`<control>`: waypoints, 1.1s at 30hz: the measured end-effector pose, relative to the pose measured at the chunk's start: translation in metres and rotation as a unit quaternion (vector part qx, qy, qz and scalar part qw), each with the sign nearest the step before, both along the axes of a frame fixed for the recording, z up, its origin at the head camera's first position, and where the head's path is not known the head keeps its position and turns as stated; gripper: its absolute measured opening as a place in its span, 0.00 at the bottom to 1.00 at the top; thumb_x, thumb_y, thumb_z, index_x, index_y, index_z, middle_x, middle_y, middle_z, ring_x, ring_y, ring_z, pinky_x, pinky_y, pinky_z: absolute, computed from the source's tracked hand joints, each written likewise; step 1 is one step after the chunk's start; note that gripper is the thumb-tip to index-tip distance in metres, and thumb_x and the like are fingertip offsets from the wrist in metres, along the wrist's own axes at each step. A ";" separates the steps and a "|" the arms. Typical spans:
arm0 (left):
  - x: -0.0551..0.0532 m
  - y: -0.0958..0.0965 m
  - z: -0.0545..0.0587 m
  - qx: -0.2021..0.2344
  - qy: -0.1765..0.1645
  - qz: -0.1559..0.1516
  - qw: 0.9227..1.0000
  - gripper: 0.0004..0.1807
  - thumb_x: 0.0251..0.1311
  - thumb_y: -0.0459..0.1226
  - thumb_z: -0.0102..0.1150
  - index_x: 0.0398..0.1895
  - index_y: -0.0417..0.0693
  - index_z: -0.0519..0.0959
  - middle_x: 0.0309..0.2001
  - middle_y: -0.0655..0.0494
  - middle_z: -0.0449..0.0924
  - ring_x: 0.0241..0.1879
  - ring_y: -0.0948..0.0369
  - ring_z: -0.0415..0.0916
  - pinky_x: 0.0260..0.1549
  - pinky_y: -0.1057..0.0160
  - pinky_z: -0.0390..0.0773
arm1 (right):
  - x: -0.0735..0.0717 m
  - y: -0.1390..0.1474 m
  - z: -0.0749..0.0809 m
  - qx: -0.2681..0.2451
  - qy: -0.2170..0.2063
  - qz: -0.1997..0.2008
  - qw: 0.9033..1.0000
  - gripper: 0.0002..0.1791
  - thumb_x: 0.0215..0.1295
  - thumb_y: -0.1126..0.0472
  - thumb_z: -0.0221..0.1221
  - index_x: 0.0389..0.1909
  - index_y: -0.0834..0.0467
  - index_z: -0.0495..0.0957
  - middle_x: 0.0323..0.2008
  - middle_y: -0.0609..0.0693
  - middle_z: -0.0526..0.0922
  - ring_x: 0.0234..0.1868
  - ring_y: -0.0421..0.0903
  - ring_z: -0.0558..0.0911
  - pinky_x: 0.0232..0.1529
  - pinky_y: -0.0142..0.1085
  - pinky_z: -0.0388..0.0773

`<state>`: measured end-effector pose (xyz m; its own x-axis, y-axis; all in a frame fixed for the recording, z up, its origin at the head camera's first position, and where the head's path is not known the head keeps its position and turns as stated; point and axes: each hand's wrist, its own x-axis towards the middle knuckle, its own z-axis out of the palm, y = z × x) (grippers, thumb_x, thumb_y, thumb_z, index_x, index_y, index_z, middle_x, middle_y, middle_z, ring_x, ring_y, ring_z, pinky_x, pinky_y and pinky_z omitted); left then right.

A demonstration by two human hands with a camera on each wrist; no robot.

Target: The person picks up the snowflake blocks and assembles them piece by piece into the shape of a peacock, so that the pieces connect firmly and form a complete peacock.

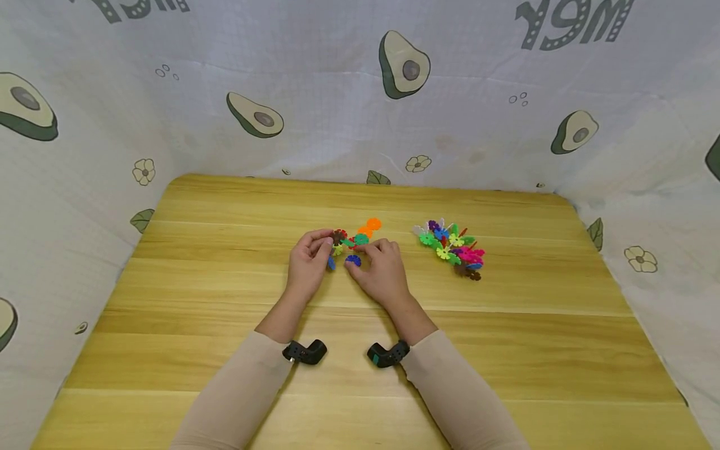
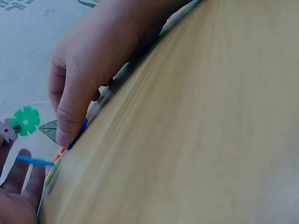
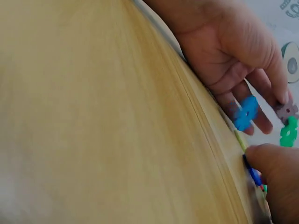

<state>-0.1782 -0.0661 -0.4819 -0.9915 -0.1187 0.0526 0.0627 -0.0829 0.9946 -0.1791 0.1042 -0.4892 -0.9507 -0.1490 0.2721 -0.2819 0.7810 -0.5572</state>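
My left hand [image 1: 306,269] pinches a brown snowflake disc [image 1: 338,238] between thumb and forefinger. A green disc [image 2: 25,121] is joined to the brown one. Beside the lower fingers of that hand a light blue disc [image 3: 246,113] stands on edge; whether the fingers hold it, I cannot tell. My right hand [image 1: 384,272] is low at the table, its thumb and forefinger around a dark blue disc [image 1: 353,259]. Between the hands lie a yellow-green disc [image 1: 337,250] and a teal disc [image 1: 361,239], with red bits beside them.
Two orange discs [image 1: 374,224] lie just beyond the hands. To the right is a pile of mixed-colour discs [image 1: 450,247]. The wooden table [image 1: 225,212] meets a printed cloth [image 1: 337,125] at its back and sides. Each wrist wears a black camera band.
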 end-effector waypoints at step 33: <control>-0.003 0.000 -0.002 0.014 -0.029 -0.007 0.999 0.10 0.66 0.29 0.64 0.48 0.35 0.83 0.38 0.54 0.86 0.32 0.67 0.80 0.33 0.72 0.83 | -0.001 0.003 -0.004 -0.340 0.018 0.036 0.939 0.10 0.69 0.66 0.64 0.48 0.64 0.78 0.41 0.62 0.86 0.39 0.57 0.87 0.40 0.23 0.81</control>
